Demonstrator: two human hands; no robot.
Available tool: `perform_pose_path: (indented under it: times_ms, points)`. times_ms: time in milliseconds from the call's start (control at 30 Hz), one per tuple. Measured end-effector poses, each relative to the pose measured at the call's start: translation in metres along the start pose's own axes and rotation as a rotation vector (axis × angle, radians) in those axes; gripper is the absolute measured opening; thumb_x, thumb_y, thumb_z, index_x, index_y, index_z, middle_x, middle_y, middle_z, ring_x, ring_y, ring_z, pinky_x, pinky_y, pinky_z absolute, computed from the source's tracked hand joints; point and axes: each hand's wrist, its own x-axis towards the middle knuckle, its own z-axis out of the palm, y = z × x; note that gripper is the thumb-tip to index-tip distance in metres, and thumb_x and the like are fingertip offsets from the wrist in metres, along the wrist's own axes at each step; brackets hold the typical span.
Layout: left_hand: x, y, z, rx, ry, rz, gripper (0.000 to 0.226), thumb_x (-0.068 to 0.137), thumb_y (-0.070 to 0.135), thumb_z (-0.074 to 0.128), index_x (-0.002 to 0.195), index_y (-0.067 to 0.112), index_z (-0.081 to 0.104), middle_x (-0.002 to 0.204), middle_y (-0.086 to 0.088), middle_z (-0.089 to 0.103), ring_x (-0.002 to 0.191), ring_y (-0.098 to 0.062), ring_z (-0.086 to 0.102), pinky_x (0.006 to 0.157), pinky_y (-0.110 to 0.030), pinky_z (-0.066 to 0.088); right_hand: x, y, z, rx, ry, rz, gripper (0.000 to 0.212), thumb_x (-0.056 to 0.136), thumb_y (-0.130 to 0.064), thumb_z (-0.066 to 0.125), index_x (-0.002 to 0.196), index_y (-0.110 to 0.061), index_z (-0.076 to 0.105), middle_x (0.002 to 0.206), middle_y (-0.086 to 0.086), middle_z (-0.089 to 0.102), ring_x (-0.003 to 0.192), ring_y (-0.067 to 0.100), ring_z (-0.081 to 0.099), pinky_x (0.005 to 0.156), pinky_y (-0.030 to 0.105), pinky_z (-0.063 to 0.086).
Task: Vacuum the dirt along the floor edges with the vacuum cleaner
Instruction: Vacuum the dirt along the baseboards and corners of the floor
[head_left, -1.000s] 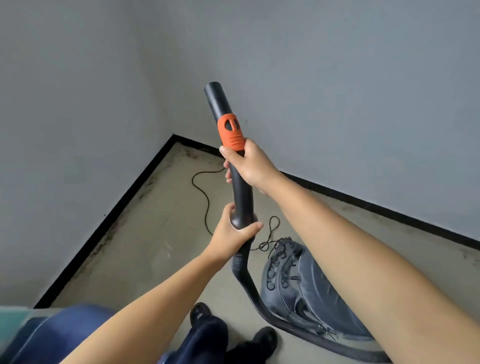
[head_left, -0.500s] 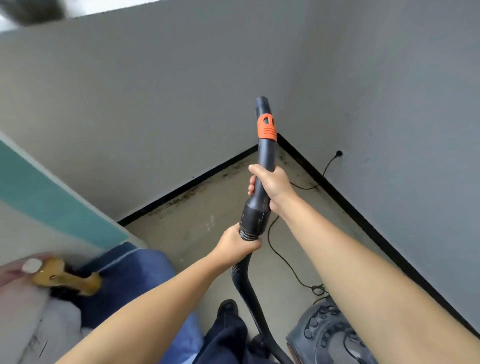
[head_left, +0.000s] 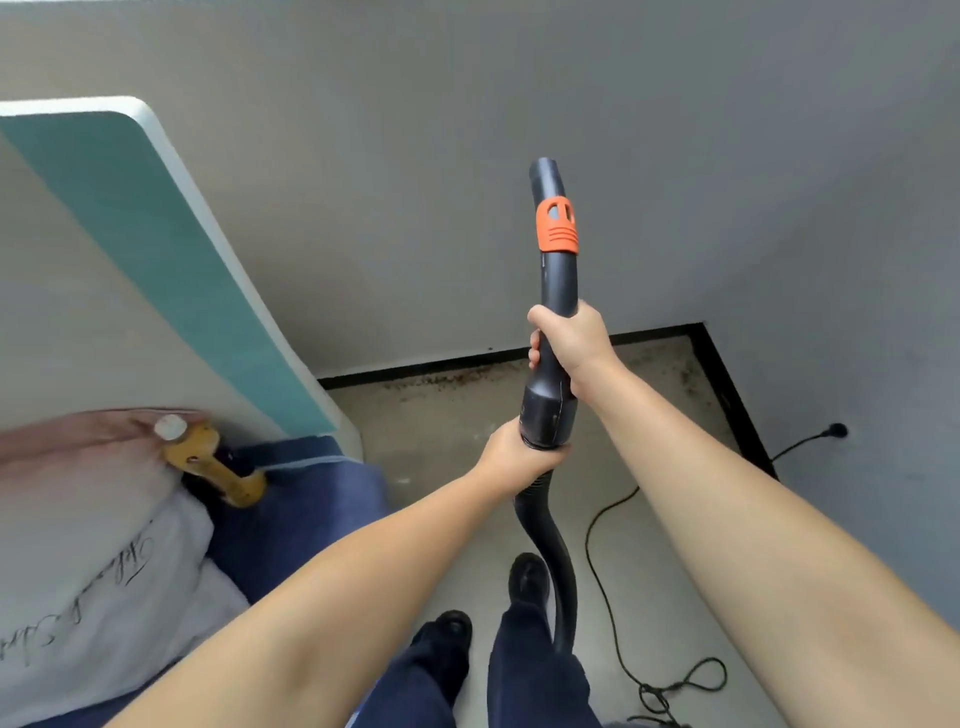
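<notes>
Vacuum wand (head_left: 557, 291), dark with an orange collar (head_left: 557, 226), points up at the grey wall, well above the floor. Your right hand (head_left: 569, 340) is wrapped around its middle; your left hand (head_left: 514, 451) is closed on its base where the ribbed hose (head_left: 550, 540) begins. Dirt (head_left: 457, 382) lies along the black skirting ahead. A likely risk: the power cord (head_left: 613, 597) loops beside your shoes (head_left: 527, 577) and could snag or trip you.
</notes>
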Motion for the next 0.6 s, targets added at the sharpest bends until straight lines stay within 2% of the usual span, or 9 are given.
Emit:
perform_pose_path:
  times_ms: [167, 233, 367, 500, 600]
  points:
    - [0.062, -0.027, 0.032, -0.006, -0.073, -0.101, 0.021, 0.075, 0.021, 0.070, 0.068, 0.022, 0.050, 0.062, 0.013, 0.055, 0.061, -0.006, 0.051, 0.055, -0.015, 0.041, 0.063, 0.049, -0.030, -0.004, -0.028, 0.054, 0.011, 0.078, -0.008, 0.055, 0.078, -0.013, 0.045, 0.050, 0.002, 0.052, 0.041, 0.018, 0.045, 0.046, 0.026, 0.043]
    - [0.097, -0.051, 0.046, 0.007, -0.105, -0.131, 0.021, 0.075, 0.021, 0.070, 0.069, 0.023, 0.051, 0.063, 0.014, 0.056, 0.062, -0.004, 0.052, 0.055, -0.013, 0.041, 0.098, 0.082, -0.041, 0.004, -0.029, 0.100, 0.011, 0.078, -0.008, 0.056, 0.079, -0.012, 0.045, 0.049, 0.001, 0.052, 0.040, 0.018, 0.046, 0.046, 0.026, 0.043]
    - [0.156, -0.128, 0.069, -0.043, -0.146, -0.216, 0.016, 0.079, 0.020, 0.072, 0.077, 0.024, 0.057, 0.074, 0.012, 0.061, 0.069, -0.001, 0.057, 0.057, -0.009, 0.043, 0.163, 0.173, -0.043, -0.010, -0.057, 0.208, 0.012, 0.078, -0.009, 0.056, 0.080, -0.013, 0.045, 0.049, 0.001, 0.051, 0.039, 0.017, 0.046, 0.046, 0.027, 0.043]
    - [0.214, -0.221, 0.072, -0.099, -0.178, -0.291, 0.017, 0.081, 0.020, 0.074, 0.078, 0.027, 0.059, 0.076, 0.013, 0.061, 0.071, 0.001, 0.057, 0.056, -0.008, 0.042, 0.225, 0.281, -0.024, -0.027, -0.067, 0.298, 0.010, 0.083, -0.010, 0.058, 0.081, -0.012, 0.048, 0.051, 0.002, 0.051, 0.039, 0.016, 0.047, 0.046, 0.026, 0.044]
    - [0.255, -0.285, 0.068, -0.127, -0.173, -0.313, 0.015, 0.081, 0.015, 0.073, 0.077, 0.023, 0.061, 0.075, 0.008, 0.062, 0.071, -0.004, 0.058, 0.063, -0.011, 0.045, 0.268, 0.350, 0.001, -0.031, -0.112, 0.322, 0.012, 0.085, -0.011, 0.059, 0.080, -0.011, 0.048, 0.049, 0.002, 0.052, 0.039, 0.016, 0.048, 0.046, 0.026, 0.044]
